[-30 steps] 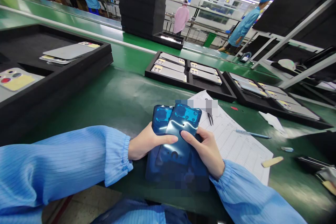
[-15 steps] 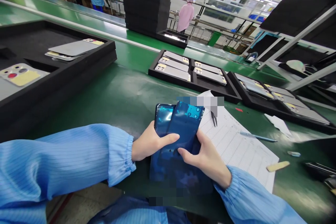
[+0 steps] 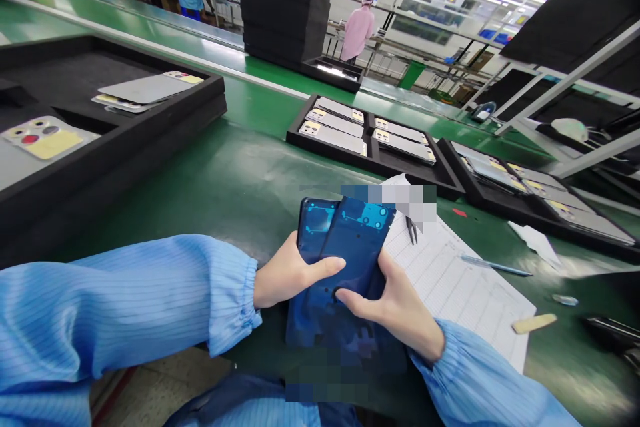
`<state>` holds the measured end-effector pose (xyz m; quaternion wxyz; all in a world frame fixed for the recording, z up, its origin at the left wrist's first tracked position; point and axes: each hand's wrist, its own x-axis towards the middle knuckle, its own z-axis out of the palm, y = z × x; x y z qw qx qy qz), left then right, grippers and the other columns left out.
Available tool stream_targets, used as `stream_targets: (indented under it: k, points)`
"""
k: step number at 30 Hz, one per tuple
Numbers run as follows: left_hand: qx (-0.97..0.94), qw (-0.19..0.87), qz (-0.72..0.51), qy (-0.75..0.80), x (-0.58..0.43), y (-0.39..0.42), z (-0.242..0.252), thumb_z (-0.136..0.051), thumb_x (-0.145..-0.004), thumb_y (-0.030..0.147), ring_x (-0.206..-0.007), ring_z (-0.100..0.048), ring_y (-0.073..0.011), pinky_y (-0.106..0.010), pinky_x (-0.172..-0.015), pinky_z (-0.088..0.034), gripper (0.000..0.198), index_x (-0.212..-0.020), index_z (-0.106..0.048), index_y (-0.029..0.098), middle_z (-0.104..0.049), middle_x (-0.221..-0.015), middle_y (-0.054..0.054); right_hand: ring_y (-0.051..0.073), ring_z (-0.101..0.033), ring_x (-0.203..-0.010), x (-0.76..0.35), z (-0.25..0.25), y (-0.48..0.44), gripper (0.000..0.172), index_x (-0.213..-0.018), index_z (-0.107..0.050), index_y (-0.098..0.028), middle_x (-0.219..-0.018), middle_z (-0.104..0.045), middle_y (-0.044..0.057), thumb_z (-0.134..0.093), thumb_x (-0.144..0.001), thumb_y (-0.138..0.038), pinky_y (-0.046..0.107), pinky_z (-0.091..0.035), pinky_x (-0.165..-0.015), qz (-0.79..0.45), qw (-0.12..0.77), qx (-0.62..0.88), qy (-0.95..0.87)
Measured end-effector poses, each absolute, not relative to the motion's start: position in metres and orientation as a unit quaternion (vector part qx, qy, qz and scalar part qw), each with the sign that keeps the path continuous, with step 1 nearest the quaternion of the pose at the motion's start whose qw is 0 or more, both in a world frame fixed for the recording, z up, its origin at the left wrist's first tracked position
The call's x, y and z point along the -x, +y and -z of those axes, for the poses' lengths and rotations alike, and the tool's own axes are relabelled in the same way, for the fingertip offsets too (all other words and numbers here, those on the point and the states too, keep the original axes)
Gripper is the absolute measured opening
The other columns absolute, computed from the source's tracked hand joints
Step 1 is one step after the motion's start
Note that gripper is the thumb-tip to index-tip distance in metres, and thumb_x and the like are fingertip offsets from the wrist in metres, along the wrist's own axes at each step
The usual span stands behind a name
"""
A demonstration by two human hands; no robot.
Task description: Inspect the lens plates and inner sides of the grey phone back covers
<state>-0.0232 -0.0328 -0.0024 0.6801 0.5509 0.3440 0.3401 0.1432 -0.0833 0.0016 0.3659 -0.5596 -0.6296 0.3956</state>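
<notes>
My left hand grips a dark blue, glossy phone panel along its left side, the thumb lying across toward the second panel. A similar blue phone panel overlaps it on the right, both tilted up before me. My right hand is closed round the right edge of that second panel, its thumb pressed near the lower middle. Bright blue markings and camera rings show at the panels' upper ends. More dark blue surfaces lie below my thumbs, partly pixelated. Fingers behind the panels are hidden.
A lined paper sheet lies right of my hands with tweezers, a pen and a yellowish stick. Black foam trays hold grey phone covers. A tall black stack stands behind. Several people work farther off.
The whole view has shifted slightly to the right. My hands keep their grip on the panels; the right panel tilts a little, and its glare has changed.
</notes>
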Motion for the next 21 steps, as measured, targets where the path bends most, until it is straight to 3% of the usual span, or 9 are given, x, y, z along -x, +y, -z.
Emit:
stream_targets:
  k: [12, 15, 21]
  points:
    - [-0.538, 0.698, -0.343, 0.325, 0.0236, -0.0319, 0.0019, -0.064, -0.07, 0.027, -0.096, -0.059, -0.0206, -0.029, -0.082, -0.047, 0.034, -0.102, -0.056, 0.018, -0.064, -0.105, -0.004, 0.023, -0.058, -0.101, -0.1442, -0.0046, -0.0825, 0.051, -0.112, -0.051, -0.022, -0.112, -0.061, 0.003, -0.07, -0.065, -0.024, 0.033, -0.049, -0.085, -0.438, 0.376, 0.534, -0.618]
    - [-0.517, 0.718, -0.339, 0.32, 0.0233, -0.0315, 0.0021, -0.066, -0.069, 0.027, -0.096, -0.059, -0.0211, -0.03, -0.081, -0.047, 0.037, -0.103, -0.056, 0.019, -0.063, -0.106, -0.004, 0.023, -0.062, -0.092, -0.1417, -0.0041, -0.0835, 0.043, -0.106, -0.055, -0.021, -0.103, -0.066, 0.003, -0.069, -0.066, -0.028, 0.033, -0.052, -0.078, -0.453, 0.385, 0.56, -0.577]
    - [-0.384, 0.825, -0.289, 0.297, 0.0223, -0.0318, -0.0006, -0.061, -0.072, 0.029, -0.081, -0.064, -0.0205, -0.03, -0.072, -0.05, 0.032, -0.102, -0.059, 0.019, -0.069, -0.087, -0.004, 0.024, -0.063, -0.089, -0.1368, -0.0043, -0.0833, 0.032, -0.1, -0.059, -0.02, -0.097, -0.068, 0.003, -0.062, -0.073, -0.036, 0.034, -0.053, -0.074, -0.486, 0.437, 0.57, -0.498]
